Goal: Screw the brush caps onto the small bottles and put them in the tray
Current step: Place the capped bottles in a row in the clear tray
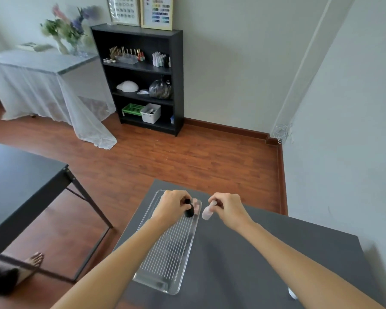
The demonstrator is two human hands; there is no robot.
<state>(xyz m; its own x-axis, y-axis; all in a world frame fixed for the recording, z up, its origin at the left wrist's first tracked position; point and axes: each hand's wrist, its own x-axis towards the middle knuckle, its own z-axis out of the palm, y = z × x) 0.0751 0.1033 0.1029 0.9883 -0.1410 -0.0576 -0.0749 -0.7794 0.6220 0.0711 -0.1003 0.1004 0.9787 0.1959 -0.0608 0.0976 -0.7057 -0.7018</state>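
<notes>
Hands are both busy over the grey tabletop (265, 253): left hand (171, 205) has its fingers curled around a black bottle (188, 210) above the far end of the clear ribbed tray (165, 259), right hand (228, 208) pinches a pale pink bottle (207, 211) just beside the tray.

The left hand (173, 204) covers the top of the small black bottle (189, 211). The clear ridged plastic tray's (165, 259) far end lies hidden beneath it. A small white object (292, 293) on the dark grey worktop (265, 253) is too blurred to identify.
</notes>
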